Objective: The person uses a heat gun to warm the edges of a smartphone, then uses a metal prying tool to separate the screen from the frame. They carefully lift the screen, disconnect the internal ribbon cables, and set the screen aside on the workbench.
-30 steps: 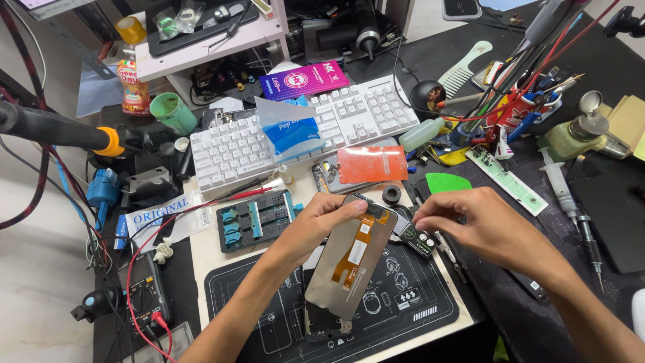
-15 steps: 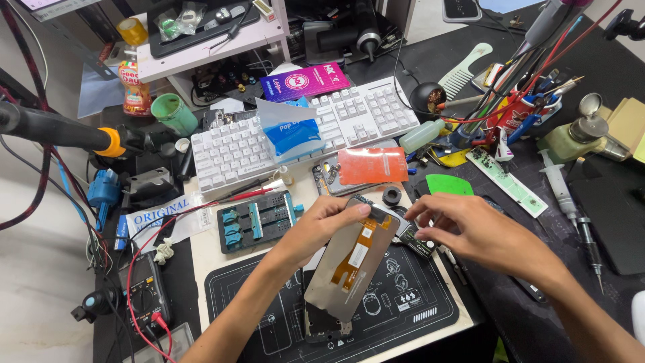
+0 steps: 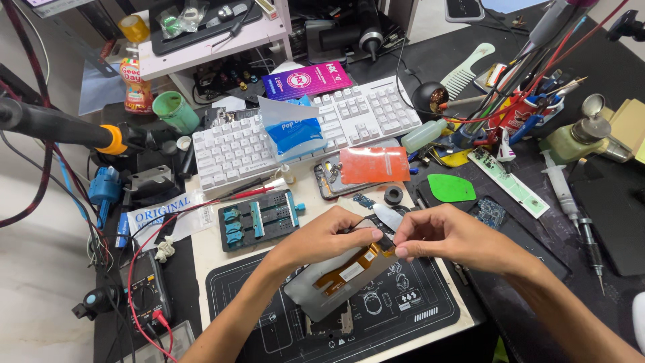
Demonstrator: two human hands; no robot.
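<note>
A cluttered worktop carries a black rubbery repair mat with white line markings at its near edge. Behind it lies a white plastic keyboard with a blue packet resting on its keys. Over the mat, a flat grey rectangular phone screen panel with an orange flex ribbon on its back is held tilted, its lower end close to a dark phone frame on the mat. The left hand grips the panel's upper edge, fingers curled over it. The right hand pinches thumb and forefinger together at the panel's top corner, touching the left fingertips. A green plastic pick lies just beyond the right hand. Tools crowd every side; only the mat's front strip lies open.
</note>
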